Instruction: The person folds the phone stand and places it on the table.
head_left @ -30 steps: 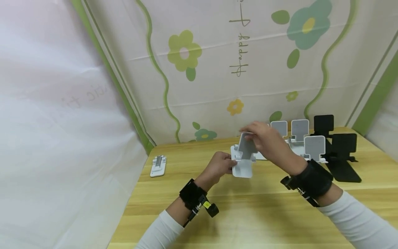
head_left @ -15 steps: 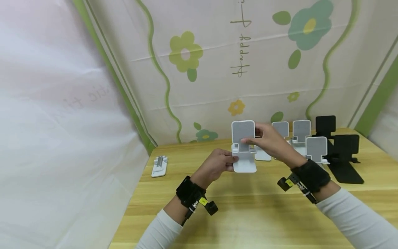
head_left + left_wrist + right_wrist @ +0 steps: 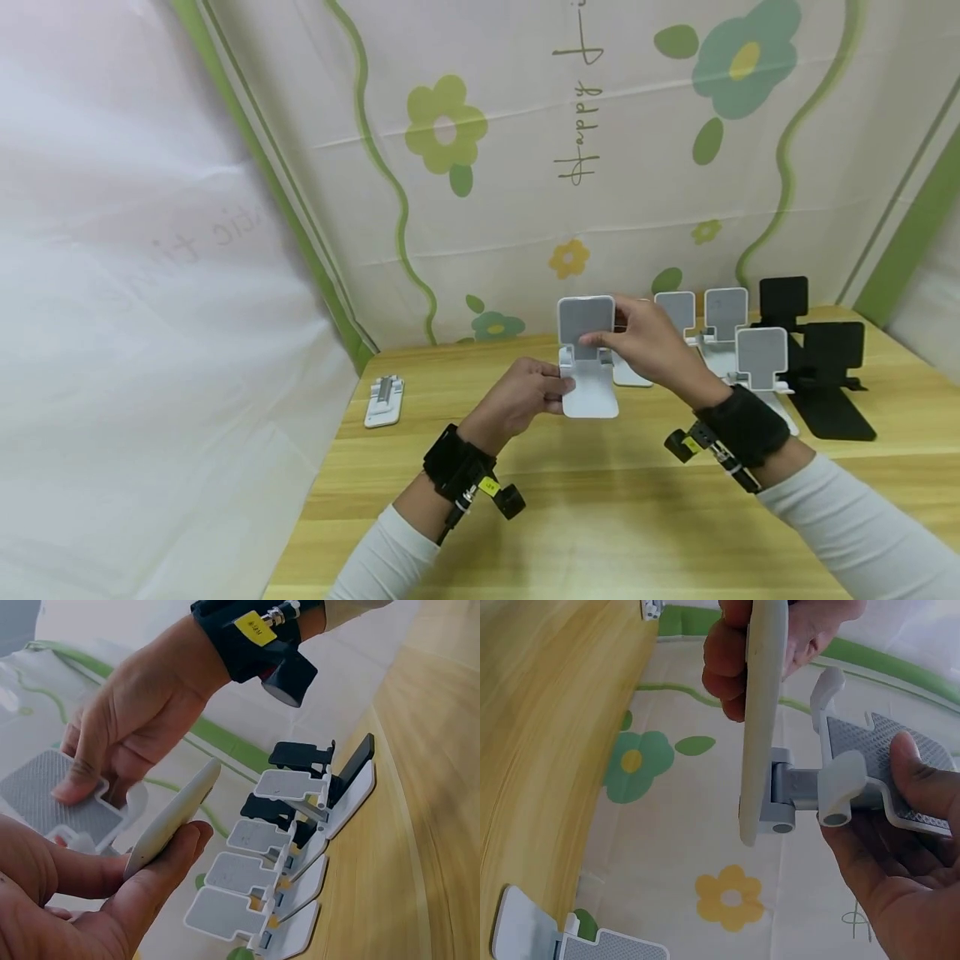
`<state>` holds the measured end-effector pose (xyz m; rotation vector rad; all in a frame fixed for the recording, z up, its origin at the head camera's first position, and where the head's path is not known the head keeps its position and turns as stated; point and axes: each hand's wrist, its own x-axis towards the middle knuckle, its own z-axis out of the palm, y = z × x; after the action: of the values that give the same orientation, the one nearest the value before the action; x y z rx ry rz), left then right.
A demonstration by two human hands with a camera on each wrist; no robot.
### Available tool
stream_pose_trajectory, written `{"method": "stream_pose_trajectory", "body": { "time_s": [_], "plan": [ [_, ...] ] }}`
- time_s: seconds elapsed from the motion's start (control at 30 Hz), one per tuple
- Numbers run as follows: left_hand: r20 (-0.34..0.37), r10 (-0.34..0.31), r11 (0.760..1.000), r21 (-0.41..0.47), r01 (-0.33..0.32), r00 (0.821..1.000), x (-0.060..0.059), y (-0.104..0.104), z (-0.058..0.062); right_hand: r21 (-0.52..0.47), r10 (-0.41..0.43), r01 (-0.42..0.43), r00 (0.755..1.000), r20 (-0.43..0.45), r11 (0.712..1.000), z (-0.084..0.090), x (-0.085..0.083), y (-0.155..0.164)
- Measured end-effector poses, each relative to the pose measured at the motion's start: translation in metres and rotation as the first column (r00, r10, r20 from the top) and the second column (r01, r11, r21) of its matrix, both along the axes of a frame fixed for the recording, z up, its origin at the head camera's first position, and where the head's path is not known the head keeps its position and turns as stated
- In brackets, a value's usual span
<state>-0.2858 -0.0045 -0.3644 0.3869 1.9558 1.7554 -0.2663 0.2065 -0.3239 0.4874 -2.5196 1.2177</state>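
Note:
Both hands hold a white folding phone stand (image 3: 592,396) above the table. My left hand (image 3: 523,397) grips the edge of its flat base, thumb on the near face. My right hand (image 3: 647,342) pinches the grey-padded back plate, its thumb lying on the pad and the fingers behind. In the right wrist view the phone stand (image 3: 761,742) is unfolded: a hinged arm joins the base to the plate, which carries two small hooks. In the left wrist view the base (image 3: 176,817) shows edge-on between the left thumb and fingers.
Several unfolded white phone stands (image 3: 761,358) and black phone stands (image 3: 832,346) stand at the right of the wooden table (image 3: 600,517). One folded white stand (image 3: 385,402) lies at the left edge. A flower-printed curtain (image 3: 495,208) hangs behind.
The back plate has turned from a slanted position to face the head camera, and the right hand has shifted from its top edge to its right side. In the last half second, the plate has lowered slightly.

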Motion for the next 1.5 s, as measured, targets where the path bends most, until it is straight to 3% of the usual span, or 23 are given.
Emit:
{"method": "stream_pose_trajectory", "body": {
  "time_s": [0.17,0.47,0.6,0.67,0.77,0.83,1.07,1.33,1.5],
  "plan": [
    [-0.003,-0.025,1.000,0.006,0.025,1.000,0.005,0.001,0.002,0.000,-0.058,0.058,0.998,-0.037,0.998,-0.003,-0.001,0.001],
    [0.003,-0.006,1.000,0.000,0.006,1.000,0.006,0.002,0.004,0.001,-0.054,0.055,0.996,-0.065,0.999,-0.004,-0.002,0.001],
    [-0.004,0.012,1.000,-0.015,-0.012,1.000,0.004,0.002,0.001,0.037,-0.021,0.027,0.986,-0.168,0.999,-0.001,-0.001,-0.001],
    [-0.009,0.025,0.999,-0.024,-0.025,1.000,0.002,0.002,-0.001,0.078,0.001,0.021,0.961,-0.276,0.997,0.002,0.000,-0.003],
    [-0.019,0.043,0.998,-0.036,-0.043,0.999,-0.002,0.001,-0.004,0.159,0.032,0.042,0.898,-0.439,0.986,0.008,0.002,-0.006],
    [-0.022,0.045,0.998,-0.043,-0.046,0.999,-0.004,0.001,-0.006,0.211,0.055,0.059,0.866,-0.496,0.976,0.011,0.003,-0.008],
    [-0.022,0.045,0.999,-0.013,-0.045,0.999,-0.009,-0.005,-0.002,0.283,0.113,0.056,0.831,-0.545,0.957,0.013,0.006,-0.018],
    [-0.027,0.072,0.996,0.054,-0.070,0.997,-0.012,-0.011,0.014,0.321,0.163,0.080,0.731,-0.663,0.944,-0.001,0.016,-0.029],
    [-0.030,0.081,0.990,0.114,-0.077,0.996,-0.014,-0.015,0.022,0.330,0.181,0.090,0.688,-0.703,0.940,-0.011,0.022,-0.035]
  ]
}}
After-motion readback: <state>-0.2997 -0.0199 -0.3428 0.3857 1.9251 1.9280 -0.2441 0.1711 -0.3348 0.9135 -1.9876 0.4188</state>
